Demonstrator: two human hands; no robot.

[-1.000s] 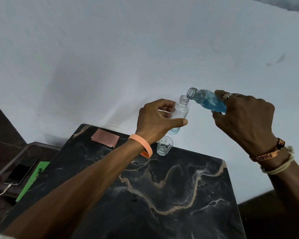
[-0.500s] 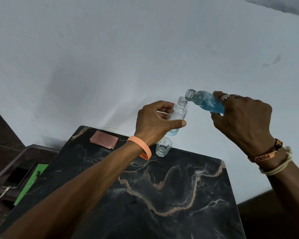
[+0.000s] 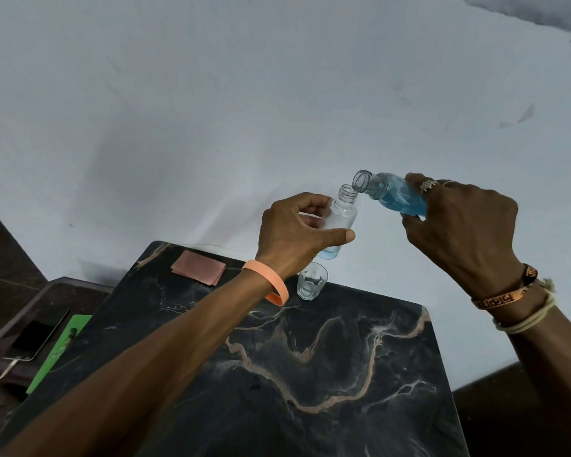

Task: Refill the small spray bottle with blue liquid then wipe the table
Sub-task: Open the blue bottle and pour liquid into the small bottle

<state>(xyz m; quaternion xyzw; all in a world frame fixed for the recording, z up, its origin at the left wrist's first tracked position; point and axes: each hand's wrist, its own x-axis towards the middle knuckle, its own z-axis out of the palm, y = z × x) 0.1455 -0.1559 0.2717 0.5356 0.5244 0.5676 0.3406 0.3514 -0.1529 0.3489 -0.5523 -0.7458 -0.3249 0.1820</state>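
Observation:
My left hand [image 3: 297, 230] grips the small clear spray bottle [image 3: 343, 213], uncapped and upright above the far edge of the black marble table [image 3: 310, 374]. A little blue liquid sits in its bottom. My right hand [image 3: 459, 229] holds a larger clear bottle of blue liquid [image 3: 394, 194], tipped to the left. Its open mouth hangs just over the small bottle's neck. A folded pink cloth [image 3: 198, 267] lies flat at the table's far left corner.
A small clear glass [image 3: 311, 280] stands on the table's far edge, right below the small bottle. Left of the table, a lower stand holds a phone [image 3: 35, 334] with a white cable and a green card [image 3: 61, 349]. A white wall rises directly behind.
The larger bottle's mouth has come closer to the small bottle's neck and now sits right over it. Both hands shifted only slightly.

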